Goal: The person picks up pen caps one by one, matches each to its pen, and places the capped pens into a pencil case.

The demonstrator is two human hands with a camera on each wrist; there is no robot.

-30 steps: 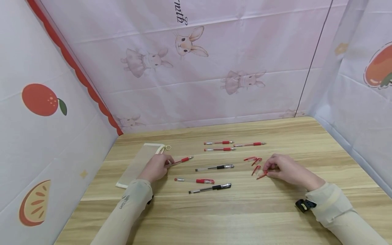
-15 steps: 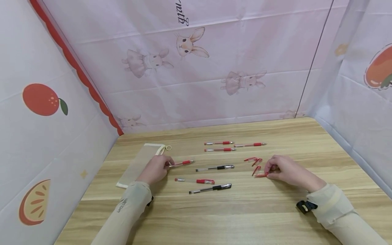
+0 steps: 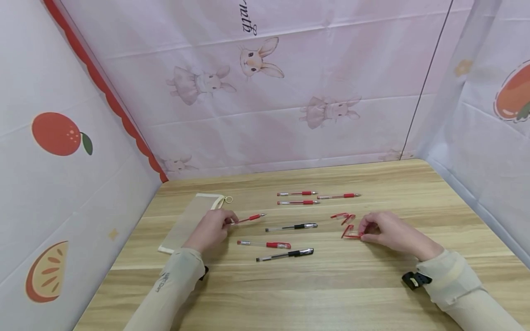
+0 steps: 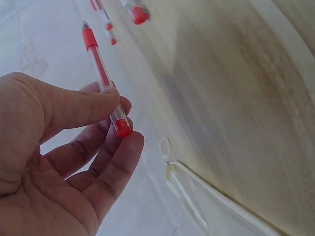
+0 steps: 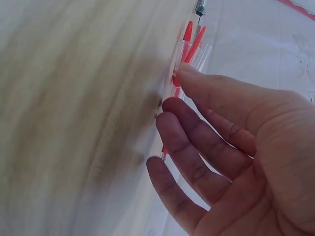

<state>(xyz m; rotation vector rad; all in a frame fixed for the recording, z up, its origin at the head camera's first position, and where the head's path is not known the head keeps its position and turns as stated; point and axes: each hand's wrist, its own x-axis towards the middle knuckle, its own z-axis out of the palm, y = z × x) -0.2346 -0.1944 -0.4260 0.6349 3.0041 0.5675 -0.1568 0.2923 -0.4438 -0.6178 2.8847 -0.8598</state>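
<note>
Pale printed cloth [image 3: 265, 101], with rabbits at the back and fruit at the sides, walls in a wood-grain table [image 3: 331, 289]. A flat, see-through pouch [image 3: 182, 225] with a cream edge lies at the left of the table, partly behind the left hand [image 3: 210, 228].

The left hand is grasping an uncapped red pen [image 3: 253, 217] near its back end, thumb against fingers; the pen's tip points right, away from the pouch. The right hand [image 3: 388, 233], on the other side of the table, pinches a small red cap between thumb and forefinger, its other fingers loosely bent.

Between the hands lie more pens. Farthest back are two uncapped red ones, one [image 3: 297, 193] just behind the other [image 3: 298, 202], with a third [image 3: 338, 196] to their right. Nearer the person come a black pen [image 3: 291, 227], a capped red pen [image 3: 263, 244] and a second black pen [image 3: 285, 255].

The pinched cap [image 3: 352, 237] is near three loose red caps [image 3: 339, 214] beside the right fingertips; whether it touches the closest one cannot be told. Smallest is the ring [image 3: 229, 199] at the pouch's far corner.
</note>
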